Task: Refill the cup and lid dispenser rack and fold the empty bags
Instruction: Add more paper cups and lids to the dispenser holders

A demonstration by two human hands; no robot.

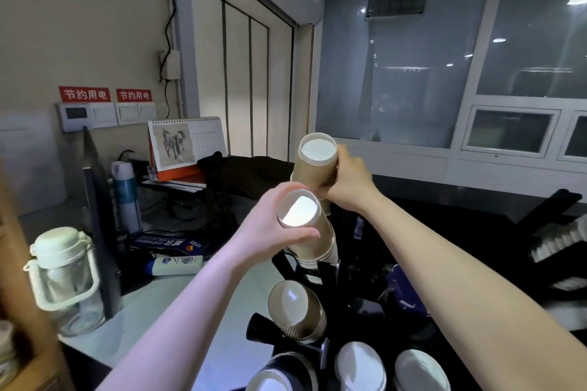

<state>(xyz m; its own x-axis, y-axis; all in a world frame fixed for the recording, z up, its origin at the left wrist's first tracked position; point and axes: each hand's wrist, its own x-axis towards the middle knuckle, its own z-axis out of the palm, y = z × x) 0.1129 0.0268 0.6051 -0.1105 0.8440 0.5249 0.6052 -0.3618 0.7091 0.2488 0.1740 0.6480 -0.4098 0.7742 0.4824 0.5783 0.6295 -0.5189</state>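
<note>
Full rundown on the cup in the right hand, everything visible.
The paper cup is kraft-brown outside with a white lining and a rolled rim, and looks like paper. It is tilted with its open mouth toward the camera, and appears empty. The right hand grips its side wall from the right, holding it in the air above the black dispenser rack, just up and right of the cup stack that the left hand holds. Its base is hidden.
</note>
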